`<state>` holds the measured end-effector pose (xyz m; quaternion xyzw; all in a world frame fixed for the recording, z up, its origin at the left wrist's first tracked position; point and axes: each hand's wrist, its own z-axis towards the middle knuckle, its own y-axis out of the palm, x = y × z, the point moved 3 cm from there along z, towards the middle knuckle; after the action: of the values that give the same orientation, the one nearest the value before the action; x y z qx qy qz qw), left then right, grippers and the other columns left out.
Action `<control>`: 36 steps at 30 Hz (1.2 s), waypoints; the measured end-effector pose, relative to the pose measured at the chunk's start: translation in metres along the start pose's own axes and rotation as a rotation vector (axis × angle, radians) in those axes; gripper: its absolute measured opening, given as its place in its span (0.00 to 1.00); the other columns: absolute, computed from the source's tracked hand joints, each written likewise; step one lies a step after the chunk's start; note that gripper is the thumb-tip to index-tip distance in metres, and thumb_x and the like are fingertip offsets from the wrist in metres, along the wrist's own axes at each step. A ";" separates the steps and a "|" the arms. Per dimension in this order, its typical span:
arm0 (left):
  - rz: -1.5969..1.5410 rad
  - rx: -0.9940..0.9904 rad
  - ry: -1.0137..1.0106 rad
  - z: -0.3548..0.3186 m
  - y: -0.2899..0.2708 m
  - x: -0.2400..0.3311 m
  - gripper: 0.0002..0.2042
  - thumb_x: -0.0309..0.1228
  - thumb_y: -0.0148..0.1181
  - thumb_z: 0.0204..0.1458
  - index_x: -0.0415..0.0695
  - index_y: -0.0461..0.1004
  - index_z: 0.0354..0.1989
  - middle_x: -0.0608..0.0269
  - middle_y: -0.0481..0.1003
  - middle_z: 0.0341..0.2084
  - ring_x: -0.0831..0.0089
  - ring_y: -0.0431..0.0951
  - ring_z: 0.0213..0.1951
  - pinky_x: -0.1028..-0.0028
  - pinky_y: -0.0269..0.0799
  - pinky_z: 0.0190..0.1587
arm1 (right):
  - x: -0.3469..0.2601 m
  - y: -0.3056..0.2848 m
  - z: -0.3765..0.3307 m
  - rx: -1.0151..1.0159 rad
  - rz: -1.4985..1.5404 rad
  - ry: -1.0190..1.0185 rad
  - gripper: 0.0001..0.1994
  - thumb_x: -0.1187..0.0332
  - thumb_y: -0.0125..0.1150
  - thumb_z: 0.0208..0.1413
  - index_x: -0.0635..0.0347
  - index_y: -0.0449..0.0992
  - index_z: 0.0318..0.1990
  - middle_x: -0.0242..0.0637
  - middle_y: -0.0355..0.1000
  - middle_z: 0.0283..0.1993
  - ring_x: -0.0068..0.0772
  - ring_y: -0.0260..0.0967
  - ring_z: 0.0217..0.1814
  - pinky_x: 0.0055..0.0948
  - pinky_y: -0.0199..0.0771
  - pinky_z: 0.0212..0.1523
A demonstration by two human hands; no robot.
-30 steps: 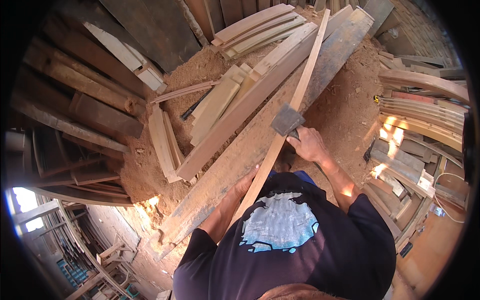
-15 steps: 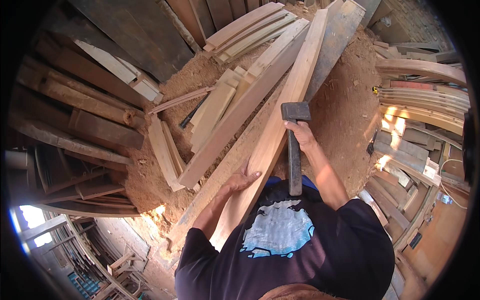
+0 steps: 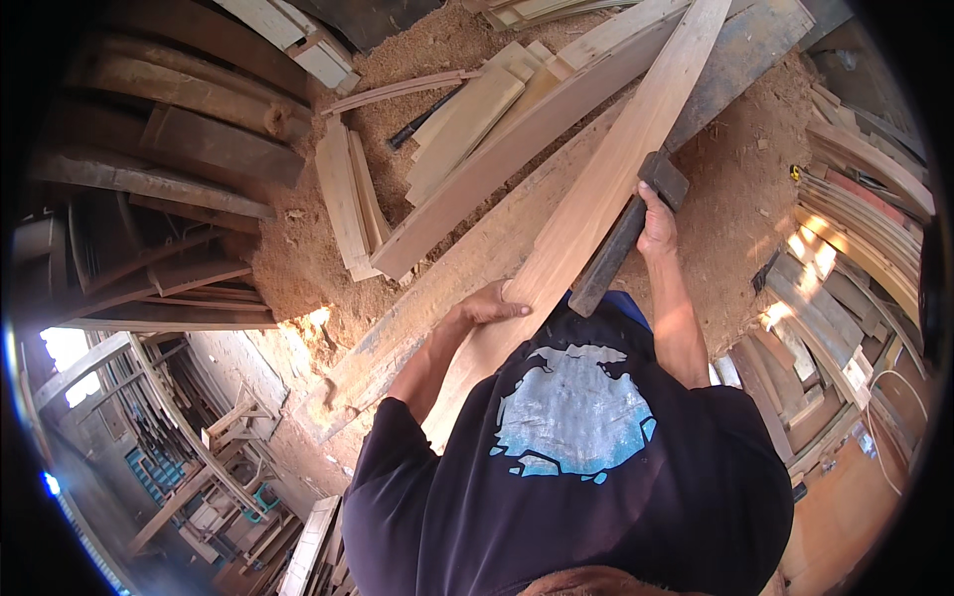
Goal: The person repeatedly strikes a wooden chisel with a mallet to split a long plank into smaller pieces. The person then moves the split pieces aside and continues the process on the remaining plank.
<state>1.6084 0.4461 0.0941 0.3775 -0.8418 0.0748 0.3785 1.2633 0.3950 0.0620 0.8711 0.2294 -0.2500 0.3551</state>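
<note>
A long pale wooden board [image 3: 586, 214] runs slantwise from my body to the far right. My left hand [image 3: 489, 304] grips its left edge, thumb over the upper face and the other fingers mostly hidden. In my right hand [image 3: 656, 223] is a dark hammer-like tool [image 3: 616, 253] with a long flat-sided bar and a blocky head. My fingers close round it just below the head, and its bar slants back toward my chest beside the board's right edge. Under the board lies a wider, rough, dusty plank [image 3: 447, 328].
Left of the board lie a brownish beam [image 3: 517, 154], short pale planks [image 3: 467, 124], narrow pieces [image 3: 348, 199] and a dark-handled tool [image 3: 422, 117]. Sawdust [image 3: 735, 194] covers the ground. Curved boards [image 3: 860, 238] are stacked at right, with a yellow tape measure [image 3: 795, 173]; dark timber [image 3: 179, 94] leans at left.
The hammer-like tool has turned clockwise from nearly upright to slanted, its head shifting right. My left hand stays on the board. The whole view has swung, with the surroundings shifting.
</note>
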 end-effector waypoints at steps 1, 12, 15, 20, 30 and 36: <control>-0.055 -0.034 0.035 0.003 0.002 0.000 0.47 0.47 0.81 0.41 0.33 0.65 0.66 0.46 0.78 0.52 0.59 0.78 0.53 0.65 0.72 0.59 | 0.000 0.007 0.001 -0.018 -0.020 -0.015 0.13 0.65 0.72 0.56 0.56 0.79 0.46 0.32 0.77 0.44 0.31 0.76 0.49 0.35 0.77 0.55; 0.785 0.222 -0.273 -0.066 0.022 0.090 0.36 0.44 0.71 0.49 0.39 0.64 0.64 0.35 0.78 0.45 0.40 0.78 0.51 0.53 0.73 0.56 | 0.006 0.007 -0.002 -0.105 0.014 0.024 0.08 0.62 0.69 0.56 0.54 0.78 0.34 0.31 0.76 0.40 0.31 0.73 0.45 0.35 0.76 0.50; 0.799 0.291 -0.164 -0.064 0.023 0.079 0.32 0.41 0.69 0.50 0.42 0.66 0.61 0.37 0.80 0.39 0.39 0.80 0.45 0.49 0.74 0.49 | 0.004 0.010 -0.005 -0.058 0.023 0.025 0.10 0.59 0.66 0.57 0.52 0.75 0.32 0.31 0.75 0.37 0.33 0.74 0.41 0.38 0.77 0.47; 0.809 0.393 -0.035 -0.053 0.014 0.081 0.21 0.32 0.70 0.46 0.41 0.65 0.44 0.42 0.79 0.28 0.40 0.81 0.35 0.49 0.76 0.39 | 0.010 0.011 0.009 -0.022 0.093 0.055 0.12 0.56 0.68 0.55 0.50 0.74 0.32 0.31 0.75 0.37 0.34 0.74 0.41 0.42 0.78 0.44; 0.828 0.507 0.084 -0.027 -0.013 0.066 0.14 0.26 0.63 0.48 0.42 0.67 0.41 0.43 0.79 0.28 0.41 0.81 0.34 0.50 0.76 0.36 | 0.010 0.036 0.018 -0.040 0.097 0.116 0.11 0.65 0.65 0.56 0.55 0.74 0.44 0.31 0.76 0.47 0.36 0.73 0.55 0.45 0.74 0.58; 0.829 0.625 0.128 0.050 -0.017 0.005 0.13 0.25 0.61 0.47 0.45 0.69 0.42 0.43 0.80 0.30 0.44 0.82 0.36 0.50 0.77 0.37 | -0.037 0.008 0.036 0.041 -0.119 0.118 0.15 0.74 0.63 0.55 0.64 0.71 0.49 0.48 0.71 0.62 0.46 0.68 0.65 0.49 0.63 0.69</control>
<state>1.5886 0.4110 0.0591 0.1019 -0.8332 0.4890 0.2370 1.2297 0.3551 0.0654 0.8762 0.2961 -0.2234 0.3078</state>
